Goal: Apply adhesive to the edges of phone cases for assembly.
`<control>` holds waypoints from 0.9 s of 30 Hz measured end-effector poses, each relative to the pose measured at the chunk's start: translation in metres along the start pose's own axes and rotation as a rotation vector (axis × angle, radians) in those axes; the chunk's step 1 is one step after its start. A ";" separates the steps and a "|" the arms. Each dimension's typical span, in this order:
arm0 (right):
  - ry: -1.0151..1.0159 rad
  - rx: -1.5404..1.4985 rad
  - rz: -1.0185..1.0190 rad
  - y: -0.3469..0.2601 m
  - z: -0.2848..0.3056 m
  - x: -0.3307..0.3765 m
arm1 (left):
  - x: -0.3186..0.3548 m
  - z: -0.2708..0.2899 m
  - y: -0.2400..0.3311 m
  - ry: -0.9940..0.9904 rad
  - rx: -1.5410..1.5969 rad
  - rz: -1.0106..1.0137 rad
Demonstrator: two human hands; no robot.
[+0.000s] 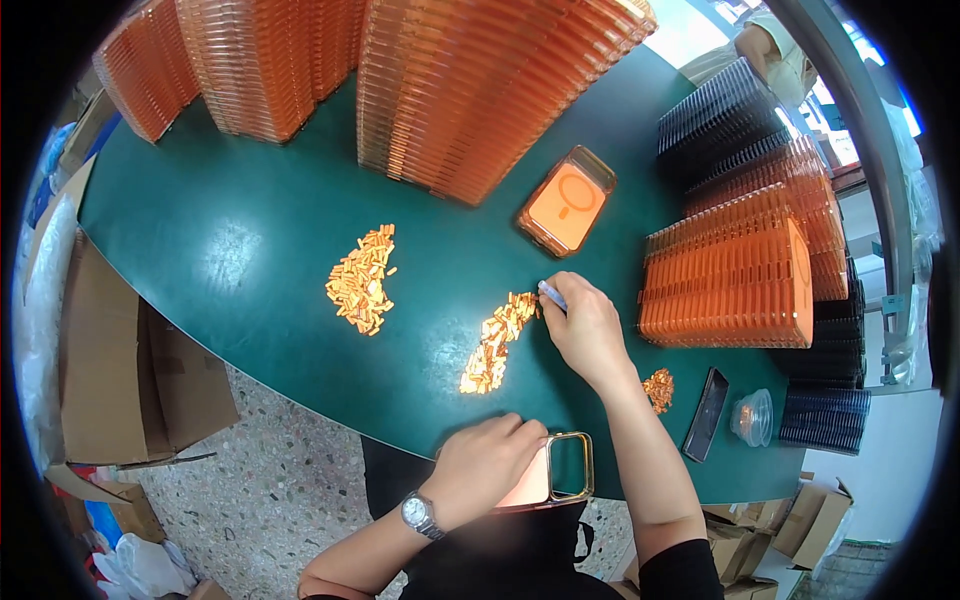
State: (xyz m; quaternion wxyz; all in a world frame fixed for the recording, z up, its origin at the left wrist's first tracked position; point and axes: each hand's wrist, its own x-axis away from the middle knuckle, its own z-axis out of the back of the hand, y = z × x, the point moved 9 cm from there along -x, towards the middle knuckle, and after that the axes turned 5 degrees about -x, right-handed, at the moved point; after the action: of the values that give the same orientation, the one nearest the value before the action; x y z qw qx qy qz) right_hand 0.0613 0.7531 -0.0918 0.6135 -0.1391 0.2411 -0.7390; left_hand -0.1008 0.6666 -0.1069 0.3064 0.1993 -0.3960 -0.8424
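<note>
The left hand [490, 462] lies over the phone case [530, 482], its fingers curled down onto it, so the case sits beneath them and shows just to their right, at the near edge of the table [430, 240]. The right hand [585, 325] pinches a short pale stick [553, 296] narrowly between thumb and fingers, just beside the far end of a strip of small gold pieces [497, 340]; what sort of tool it is I can't fairly tell, with the hand hiding much of it. I'd say the left fingers do best pressing the case level and clear of its opening, while the right pinch wants to be light, working at the strip's rim rather than stirring its middle. The case's long axis runs roughly left to right, its open, gold-rimmed end pointing right, away from the left fingers.
</note>
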 end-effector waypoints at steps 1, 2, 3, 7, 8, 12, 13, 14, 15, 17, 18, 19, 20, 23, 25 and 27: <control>-0.029 -0.037 -0.021 0.004 -0.001 -0.002 | 0.000 -0.001 0.000 0.003 0.003 0.005; -0.057 -0.075 -0.043 0.009 -0.002 -0.002 | 0.000 0.000 0.001 0.005 -0.004 0.003; -0.052 -0.080 -0.040 0.015 0.000 -0.001 | 0.000 -0.001 0.001 -0.009 0.012 0.012; -0.073 -0.307 -0.043 0.022 0.015 0.016 | 0.001 -0.003 -0.011 -0.031 0.130 0.127; -0.119 -0.474 -0.112 0.022 0.021 0.030 | -0.001 -0.001 -0.012 -0.063 0.174 0.168; -0.299 -0.802 -0.274 0.021 0.040 0.082 | -0.009 0.001 -0.009 -0.083 0.147 0.204; -0.300 -0.828 -0.246 0.027 0.041 0.092 | -0.013 -0.001 -0.007 -0.093 0.100 0.204; -0.288 -0.842 -0.262 0.034 0.044 0.102 | -0.017 -0.003 -0.002 -0.103 0.052 0.203; -0.294 -0.778 -0.242 0.036 0.048 0.109 | -0.020 -0.006 0.002 -0.145 0.019 0.236; -0.236 -0.630 -0.023 0.030 0.058 0.121 | -0.027 -0.016 0.010 -0.181 0.021 0.217; -0.229 -0.648 -0.039 0.036 0.057 0.127 | -0.032 -0.020 0.016 -0.191 0.032 0.198; -0.193 -0.531 0.096 0.032 0.061 0.131 | -0.037 -0.025 0.020 -0.208 0.018 0.208; -0.156 -0.409 0.229 0.026 0.064 0.137 | -0.040 -0.032 0.021 -0.228 0.007 0.213; -0.152 -0.331 0.261 0.031 0.064 0.148 | -0.047 -0.046 0.031 -0.272 -0.021 0.175; -0.153 -0.211 0.329 0.031 0.061 0.151 | -0.050 -0.053 0.037 -0.307 -0.009 0.167; -0.175 -0.169 0.326 0.033 0.060 0.155 | -0.053 -0.057 0.040 -0.319 -0.032 0.171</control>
State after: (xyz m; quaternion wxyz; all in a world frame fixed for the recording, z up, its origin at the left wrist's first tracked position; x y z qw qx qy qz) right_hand 0.0870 0.5871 -0.0725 0.7299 -0.2127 0.2674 -0.5921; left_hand -0.0144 0.6517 -0.1045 0.3133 0.0238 -0.4416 -0.8404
